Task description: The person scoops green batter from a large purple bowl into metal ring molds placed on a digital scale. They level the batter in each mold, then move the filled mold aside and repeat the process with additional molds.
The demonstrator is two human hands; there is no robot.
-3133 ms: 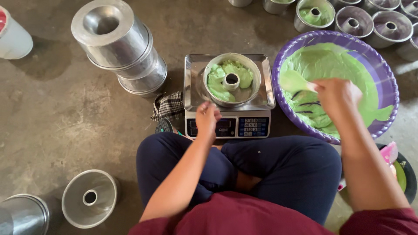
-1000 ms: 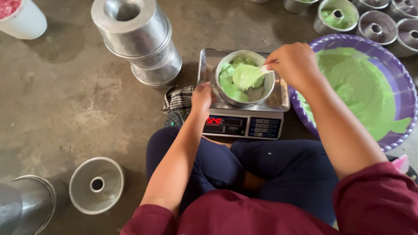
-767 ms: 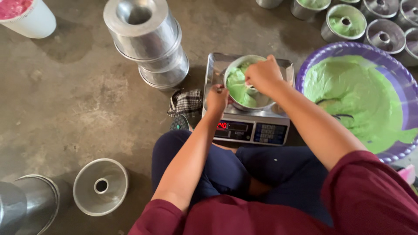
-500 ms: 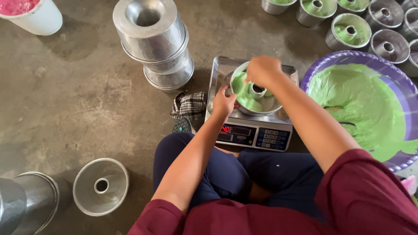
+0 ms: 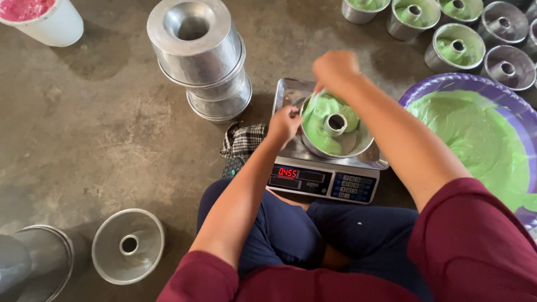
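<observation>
A metal ring-shaped cake tin [image 5: 358, 146] holding green batter sits on a digital scale [image 5: 327, 182] on the floor in front of my crossed legs. My left hand [image 5: 284, 124] pinches the tin's left rim. My right hand [image 5: 334, 68] hovers over the tin's far edge, fingers closed on a small pale scraper [image 5: 314, 100] smeared with green batter that reaches down into the tin.
A big purple basin [image 5: 447, 83] of green batter stands at the right. Several filled and empty ring tins [image 5: 454, 47] line the top right. A stack of upturned tins [image 5: 201, 56] stands top centre, a checked cloth [image 5: 244, 140] beside the scale, empty tins [image 5: 128, 246] bottom left, a white tub [image 5: 47, 22] of pink batter top left.
My right hand left the purple basin, came over the tin on the scale with batter, and now sits at its far rim. The left hand moved from the scale's front to the tin's rim.
</observation>
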